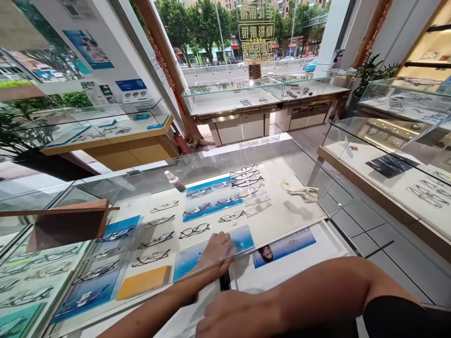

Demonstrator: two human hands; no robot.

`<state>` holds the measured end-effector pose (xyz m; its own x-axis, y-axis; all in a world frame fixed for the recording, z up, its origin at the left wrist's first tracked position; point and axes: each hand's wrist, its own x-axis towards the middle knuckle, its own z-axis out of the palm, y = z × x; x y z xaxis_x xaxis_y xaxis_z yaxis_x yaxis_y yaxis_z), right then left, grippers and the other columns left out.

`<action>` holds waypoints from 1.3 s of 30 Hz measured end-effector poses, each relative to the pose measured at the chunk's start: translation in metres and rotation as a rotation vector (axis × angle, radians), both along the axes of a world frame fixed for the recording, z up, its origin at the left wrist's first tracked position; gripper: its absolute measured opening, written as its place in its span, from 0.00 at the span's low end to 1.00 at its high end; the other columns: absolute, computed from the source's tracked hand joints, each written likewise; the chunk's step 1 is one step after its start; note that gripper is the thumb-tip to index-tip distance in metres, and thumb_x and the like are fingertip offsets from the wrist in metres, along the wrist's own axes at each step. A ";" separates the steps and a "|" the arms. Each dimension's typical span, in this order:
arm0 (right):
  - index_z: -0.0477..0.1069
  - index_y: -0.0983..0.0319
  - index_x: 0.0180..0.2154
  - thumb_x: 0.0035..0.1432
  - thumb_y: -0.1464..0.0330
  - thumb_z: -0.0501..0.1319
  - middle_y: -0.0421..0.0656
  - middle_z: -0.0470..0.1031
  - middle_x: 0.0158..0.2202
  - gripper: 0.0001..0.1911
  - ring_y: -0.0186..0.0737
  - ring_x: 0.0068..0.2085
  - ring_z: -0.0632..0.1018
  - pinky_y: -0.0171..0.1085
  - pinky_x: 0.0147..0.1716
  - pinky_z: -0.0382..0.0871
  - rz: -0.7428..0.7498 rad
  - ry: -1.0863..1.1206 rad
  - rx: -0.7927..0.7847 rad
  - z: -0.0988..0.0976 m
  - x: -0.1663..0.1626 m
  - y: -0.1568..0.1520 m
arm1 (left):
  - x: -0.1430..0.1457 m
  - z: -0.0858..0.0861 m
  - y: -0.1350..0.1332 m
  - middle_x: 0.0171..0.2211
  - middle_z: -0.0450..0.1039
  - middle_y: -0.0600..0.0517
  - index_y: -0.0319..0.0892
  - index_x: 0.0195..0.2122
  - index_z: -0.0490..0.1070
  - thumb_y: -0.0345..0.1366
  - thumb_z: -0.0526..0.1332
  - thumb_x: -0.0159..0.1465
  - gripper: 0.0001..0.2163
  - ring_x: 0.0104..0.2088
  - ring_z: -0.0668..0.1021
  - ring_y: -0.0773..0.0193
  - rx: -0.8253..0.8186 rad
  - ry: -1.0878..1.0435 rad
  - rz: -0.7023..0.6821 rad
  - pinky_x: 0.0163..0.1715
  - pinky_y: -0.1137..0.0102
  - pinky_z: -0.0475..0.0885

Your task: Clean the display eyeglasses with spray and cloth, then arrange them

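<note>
My left hand (219,248) reaches into the glass display case, over a blue display card (243,238) near its back edge. Its fingertips point down and away, hidden by the back of the hand. In front of that hand lie black-framed eyeglasses (195,230) and a thinner pair of eyeglasses (231,216). My right hand (225,312) is lower, close to my body by the case's back edge. Its fingers are curled in, and whatever is within them is hidden.
Several rows of eyeglasses stand in the glass case (296,164). A white spray bottle (175,181), a crumpled cloth (300,191) and a yellow-orange block (143,283) are inside too. A brown wooden stand (70,225) rises at left. Other glass showcases (232,96) line the window and the right.
</note>
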<state>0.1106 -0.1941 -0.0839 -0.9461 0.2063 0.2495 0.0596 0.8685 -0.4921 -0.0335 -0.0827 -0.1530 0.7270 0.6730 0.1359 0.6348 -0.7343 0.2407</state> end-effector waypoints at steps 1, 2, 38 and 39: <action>0.75 0.61 0.49 0.73 0.60 0.57 0.42 0.84 0.43 0.14 0.40 0.42 0.81 0.37 0.32 0.69 -0.042 0.030 0.060 0.003 0.002 -0.005 | 0.005 0.012 -0.013 0.38 0.73 0.45 0.42 0.34 0.69 0.41 0.46 0.75 0.17 0.42 0.72 0.53 -0.122 0.055 -0.069 0.45 0.58 0.63; 0.75 0.60 0.47 0.74 0.60 0.55 0.40 0.83 0.41 0.14 0.40 0.40 0.80 0.38 0.32 0.68 -0.085 0.057 0.120 0.004 0.003 -0.009 | 0.010 0.024 -0.025 0.37 0.73 0.46 0.43 0.35 0.69 0.43 0.45 0.75 0.18 0.41 0.72 0.54 -0.262 0.098 -0.117 0.44 0.59 0.64; 0.77 0.59 0.55 0.66 0.60 0.62 0.52 0.74 0.61 0.19 0.56 0.61 0.70 0.50 0.60 0.63 -1.266 -0.398 0.432 0.086 0.204 0.164 | 0.025 0.082 -0.100 0.33 0.70 0.55 0.47 0.37 0.66 0.57 0.66 0.59 0.20 0.32 0.70 0.62 -0.974 0.204 -0.228 0.28 0.69 0.58; 0.79 0.58 0.52 0.66 0.60 0.63 0.51 0.74 0.61 0.16 0.56 0.62 0.70 0.51 0.61 0.62 -1.167 -0.377 0.415 0.084 0.191 0.166 | 0.025 0.082 -0.100 0.32 0.70 0.55 0.47 0.36 0.67 0.57 0.67 0.59 0.20 0.31 0.70 0.62 -0.965 0.198 -0.225 0.28 0.68 0.58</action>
<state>0.3017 -0.0280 0.0004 -0.2860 0.9244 0.2523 0.9563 0.2922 0.0130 -0.0088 -0.1824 -0.0713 0.8009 0.2760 -0.5314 0.5986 -0.3888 0.7003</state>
